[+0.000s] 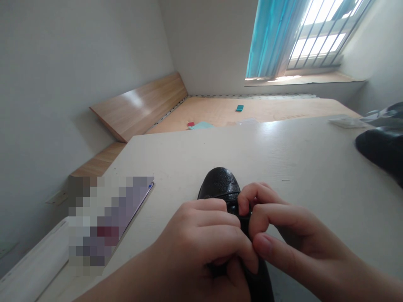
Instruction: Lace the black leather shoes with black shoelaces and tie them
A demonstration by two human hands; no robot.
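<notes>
A shiny black leather shoe (219, 181) rests on the white table, its rounded toe pointing away from me. My left hand (209, 235) lies over the middle of the shoe, fingers curled and closed on its upper. From the right side, my right hand (283, 222) reaches in with bent fingers, thumb and forefinger pinched together close to my left fingertips. What that pinch holds is hidden; the fastening of the shoe lies beneath my fingers. A small dark, glossy piece of the upper shows between the two hands.
Another black shoe (382, 149) stands at the table's right edge, beside a clear plastic packet (348, 121). A blurred flat item (126, 218) lies on the left. Beyond the white table (176, 163) is a wooden bed surface (214, 109) with a teal object (239, 108).
</notes>
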